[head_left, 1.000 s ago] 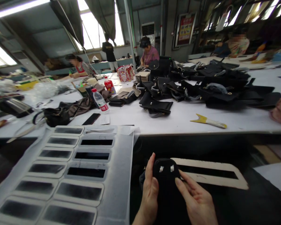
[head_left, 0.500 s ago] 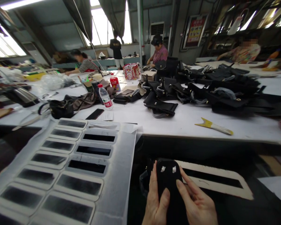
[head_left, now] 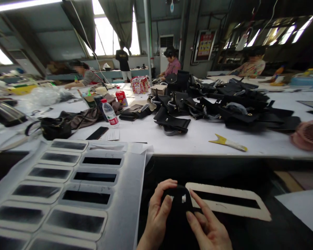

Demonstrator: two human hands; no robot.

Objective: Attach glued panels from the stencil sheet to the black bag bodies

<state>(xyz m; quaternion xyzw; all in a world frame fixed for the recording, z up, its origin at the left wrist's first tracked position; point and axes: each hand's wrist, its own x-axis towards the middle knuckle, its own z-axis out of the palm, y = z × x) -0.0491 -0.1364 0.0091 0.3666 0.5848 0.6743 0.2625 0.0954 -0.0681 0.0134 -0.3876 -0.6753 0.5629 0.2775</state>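
A black rounded piece (head_left: 179, 218) with small whitish tabs near its top end is held upright between my hands. My left hand (head_left: 158, 211) grips its left edge, fingers curled over the top corner and thumb on the face by one tab. On the right edge, my right hand (head_left: 210, 222) pinches the piece between thumb and fingers, with the index finger stretched along the upper side. Just behind my right hand lies a cream frame (head_left: 253, 213) with a long dark slot. To the left is a pale sheet (head_left: 125, 215) bearing rows of framed dark rectangles.
Black bags (head_left: 172, 119) are heaped on the white table (head_left: 146, 142). A water bottle (head_left: 110, 114), a phone (head_left: 97, 133), a yellow-ended tool (head_left: 228, 142) and a pink fan (head_left: 309, 133) are also there. Several people work farther back.
The view has turned slightly right, bringing the fan into sight. My left hand has moved up, its fingers now curling over the top of the black piece and covering part of one tab.
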